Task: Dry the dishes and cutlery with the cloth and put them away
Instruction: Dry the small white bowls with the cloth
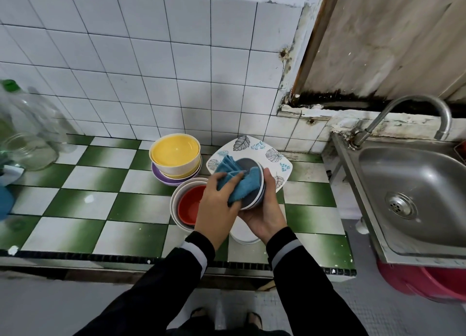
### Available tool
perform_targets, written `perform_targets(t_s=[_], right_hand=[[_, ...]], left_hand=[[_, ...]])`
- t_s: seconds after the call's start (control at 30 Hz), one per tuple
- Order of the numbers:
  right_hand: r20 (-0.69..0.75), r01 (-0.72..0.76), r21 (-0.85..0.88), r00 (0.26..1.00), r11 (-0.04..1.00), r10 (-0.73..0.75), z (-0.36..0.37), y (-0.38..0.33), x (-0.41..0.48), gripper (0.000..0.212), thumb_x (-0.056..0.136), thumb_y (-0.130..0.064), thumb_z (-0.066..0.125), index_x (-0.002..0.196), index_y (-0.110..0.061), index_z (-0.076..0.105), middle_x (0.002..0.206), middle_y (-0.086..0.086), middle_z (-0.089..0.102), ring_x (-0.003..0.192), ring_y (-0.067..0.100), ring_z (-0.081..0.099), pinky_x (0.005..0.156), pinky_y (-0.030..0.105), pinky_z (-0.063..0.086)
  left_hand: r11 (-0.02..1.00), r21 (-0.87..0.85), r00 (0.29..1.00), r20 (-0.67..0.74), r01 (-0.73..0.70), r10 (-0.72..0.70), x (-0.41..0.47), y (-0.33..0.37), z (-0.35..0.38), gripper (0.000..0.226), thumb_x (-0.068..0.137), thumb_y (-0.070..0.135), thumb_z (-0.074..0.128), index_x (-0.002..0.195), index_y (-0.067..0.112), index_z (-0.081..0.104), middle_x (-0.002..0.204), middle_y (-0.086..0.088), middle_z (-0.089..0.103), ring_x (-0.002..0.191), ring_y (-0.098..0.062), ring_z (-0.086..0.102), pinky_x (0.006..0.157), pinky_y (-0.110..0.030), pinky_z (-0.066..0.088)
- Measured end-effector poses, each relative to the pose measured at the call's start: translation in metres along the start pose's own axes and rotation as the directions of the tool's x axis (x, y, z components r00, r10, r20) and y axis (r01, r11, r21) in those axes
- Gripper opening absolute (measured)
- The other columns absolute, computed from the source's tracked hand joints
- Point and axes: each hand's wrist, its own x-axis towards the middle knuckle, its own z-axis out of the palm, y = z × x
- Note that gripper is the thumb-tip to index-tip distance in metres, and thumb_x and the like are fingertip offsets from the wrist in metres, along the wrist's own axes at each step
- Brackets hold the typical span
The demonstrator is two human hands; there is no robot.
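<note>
The left grip [216, 204], a bare hand, has its fingers curled round a bunched blue cloth [239, 181] and presses it against the grey face of a small round dish [246, 164]. The right grip [264, 209] cups that dish from behind and below, with fingers wrapped over its white rim, holding it tilted on edge above the table [88, 176]. Whether one dish or two stacked ones sit in that hand cannot be told. Just below the left hand stands a red bowl [191, 207], nested in white ones. A white round thing [243, 232] lies partly hidden under the wrists. Behind the hands a square leaf-patterned plate [273, 156] rests on the green and white tiles. To its left a yellow bowl [175, 150] tops a stack on a purple dish [161, 178]. A steel sink [416, 184] lies to the right, a clear bottle [25, 108] far left.
</note>
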Motion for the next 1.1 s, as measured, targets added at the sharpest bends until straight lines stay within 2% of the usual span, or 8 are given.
perform_targets(t_s=[0.33, 0.47, 0.6, 0.67, 0.73, 0.8, 0.93, 1.1], right_hand=[[-0.045, 0.079, -0.150, 0.995, 0.986, -0.086, -0.015, 0.006, 0.019, 0.088, 0.077, -0.065, 0.072, 0.144, -0.015, 0.046, 0.140, 0.022, 0.055, 0.126, 0.035, 0.058, 0.089, 0.044, 0.055], [-0.087, 0.089, -0.182, 0.991, 0.979, -0.106, -0.021, 0.007, 0.028, 0.095, 0.067, -0.062, 0.082, 0.142, -0.014, 0.049, 0.139, 0.021, 0.056, 0.119, 0.031, 0.062, 0.086, 0.043, 0.056], [-0.030, 0.044, -0.149, 0.998, 0.988, -0.049, -0.024, 0.012, 0.025, 0.094, 0.069, -0.062, 0.080, 0.144, -0.015, 0.048, 0.140, 0.015, 0.058, 0.127, 0.030, 0.056, 0.095, 0.046, 0.053], [-0.009, 0.024, -0.138, 1.000, 0.990, -0.026, -0.019, 0.018, 0.024, 0.096, 0.071, -0.064, 0.079, 0.146, -0.016, 0.045, 0.142, 0.015, 0.056, 0.129, 0.029, 0.055, 0.092, 0.044, 0.054], [-0.002, 0.029, -0.111, 1.000, 0.993, -0.030, -0.016, 0.023, 0.024, 0.095, 0.073, -0.062, 0.078, 0.148, -0.014, 0.043, 0.143, 0.016, 0.055, 0.130, 0.029, 0.055, 0.091, 0.041, 0.055], [-0.013, 0.039, -0.109, 0.999, 0.993, -0.040, -0.015, 0.023, 0.025, 0.091, 0.075, -0.060, 0.077, 0.146, -0.014, 0.044, 0.141, 0.015, 0.056, 0.128, 0.028, 0.057, 0.089, 0.039, 0.056], [-0.045, 0.015, -0.182, 0.999, 0.983, -0.023, -0.019, 0.010, 0.028, 0.081, 0.080, -0.061, 0.070, 0.143, -0.015, 0.048, 0.129, 0.014, 0.063, 0.113, 0.029, 0.064, 0.083, 0.042, 0.056], [-0.039, -0.024, -0.151, 0.999, 0.988, 0.018, -0.021, 0.004, 0.025, 0.101, 0.064, -0.064, 0.081, 0.144, -0.011, 0.048, 0.128, 0.023, 0.059, 0.112, 0.032, 0.061, 0.088, 0.044, 0.056]], left_hand=[[0.992, 0.119, 0.988, 0.155, -0.028, 0.009, 0.000, 0.008, 0.000, 0.022, 0.097, 0.022, 0.053, 0.115, 0.014, 0.062, 0.100, -0.011, 0.070, 0.088, -0.033, 0.063, 0.074, -0.042, 0.050], [0.953, -0.117, 0.930, 0.278, 0.279, -0.239, 0.004, 0.024, -0.005, 0.036, 0.096, 0.043, 0.053, 0.097, 0.009, 0.063, 0.089, -0.015, 0.069, 0.087, -0.034, 0.064, 0.077, -0.045, 0.051], [0.188, -0.765, 0.705, 0.431, 0.617, -0.563, 0.023, 0.038, -0.003, 0.022, 0.098, 0.028, 0.058, 0.110, 0.010, 0.061, 0.112, -0.013, 0.069, 0.107, -0.029, 0.066, 0.089, -0.044, 0.056], [-0.264, -0.869, 0.588, 0.481, 0.418, -0.650, 0.032, 0.046, -0.001, 0.022, 0.099, 0.017, 0.056, 0.118, 0.007, 0.054, 0.115, -0.014, 0.064, 0.113, -0.029, 0.062, 0.089, -0.042, 0.054], [-0.381, -0.883, 0.588, 0.468, 0.276, -0.660, 0.032, 0.050, 0.005, 0.030, 0.097, 0.011, 0.056, 0.126, 0.004, 0.052, 0.119, -0.017, 0.063, 0.118, -0.030, 0.060, 0.096, -0.042, 0.051], [-0.182, -0.903, 0.665, 0.412, 0.389, -0.623, 0.025, 0.051, 0.007, 0.027, 0.095, 0.007, 0.057, 0.123, 0.005, 0.057, 0.117, -0.015, 0.068, 0.112, -0.027, 0.064, 0.098, -0.040, 0.052], [0.642, -0.541, 0.839, 0.348, 0.544, -0.418, 0.012, 0.028, -0.004, 0.019, 0.090, 0.006, 0.056, 0.107, 0.008, 0.064, 0.096, -0.008, 0.071, 0.087, -0.017, 0.066, 0.080, -0.027, 0.053], [0.990, 0.065, 0.862, 0.501, -0.123, 0.074, 0.016, -0.014, -0.019, 0.018, 0.082, 0.027, 0.052, 0.096, 0.027, 0.064, 0.089, 0.006, 0.067, 0.083, -0.015, 0.063, 0.069, -0.028, 0.043]])
